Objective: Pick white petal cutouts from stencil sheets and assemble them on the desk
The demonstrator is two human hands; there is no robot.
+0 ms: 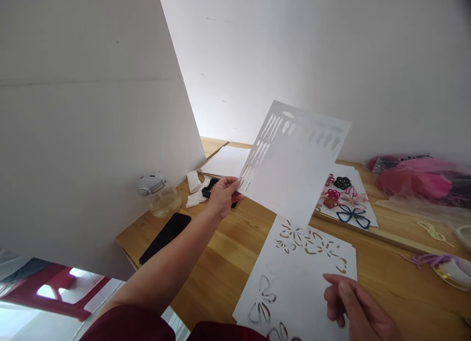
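Observation:
My left hand [225, 197] pinches the left corner of a white stencil sheet [290, 169], which is raised and tilted above the table. Rows of slim leaf-like and oval cutouts run along its left and top edges. Under it, a second white stencil sheet [294, 287] lies flat, with flower and petal shapes cut out; the raised sheet covers part of its far edge. Over the right side of the flat sheet is my right hand [353, 306], open and holding nothing, its index finger stretched out and the other fingers loosely bent.
A black phone [165, 238] lies at left near a clear jar with a grey-white top [160, 196]. Crumpled tissues [196, 189] sit by the wall. Several yarn-like flowers [342, 198] rest on paper at right, near bagged pink material [423, 179] and a ribbon roll [454, 272].

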